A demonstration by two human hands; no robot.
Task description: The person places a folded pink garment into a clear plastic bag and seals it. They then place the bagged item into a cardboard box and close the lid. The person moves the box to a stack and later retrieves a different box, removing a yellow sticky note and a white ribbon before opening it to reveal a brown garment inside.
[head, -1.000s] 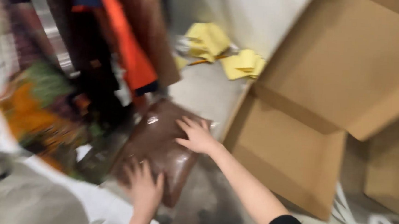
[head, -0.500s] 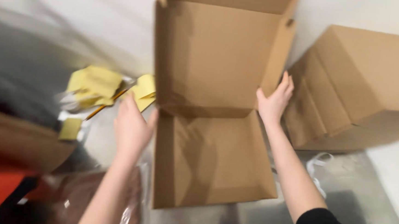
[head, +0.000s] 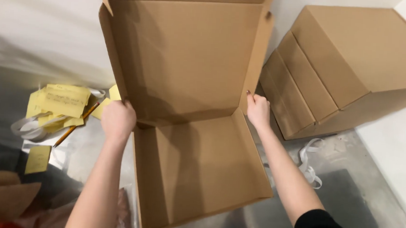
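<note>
The flat brown corrugated cardboard mailer box [head: 194,174] lay open on the silvery tabletop [head: 357,198], its hinged lid [head: 183,56] standing upright at the far edge. All positions below are referenced to this box.

The left hand [head: 117,119] was at the box's left rear corner, its grip closed on the cardboard wall where the lid met the tray. The right hand [head: 258,110] was at the right rear corner, its grip wrapped around the edge of the lid's side flap.

Status, as judged from the view: the tray walls were erected, the lid was raised and the interior was bare. Nothing was loaded and the lid was not shut.

Left of the box lay a scatter of yellow paper notes [head: 60,103], a yellow pencil [head: 75,127] and a loose white strap [head: 30,128]. Right of the box a stack of closed brown cardboard cartons [head: 352,62] leaned against the wall, with white strapping [head: 309,162] near its base. At the near left, a brown wrapped item [head: 0,200] was partly visible; its kind could not be determined.
</note>
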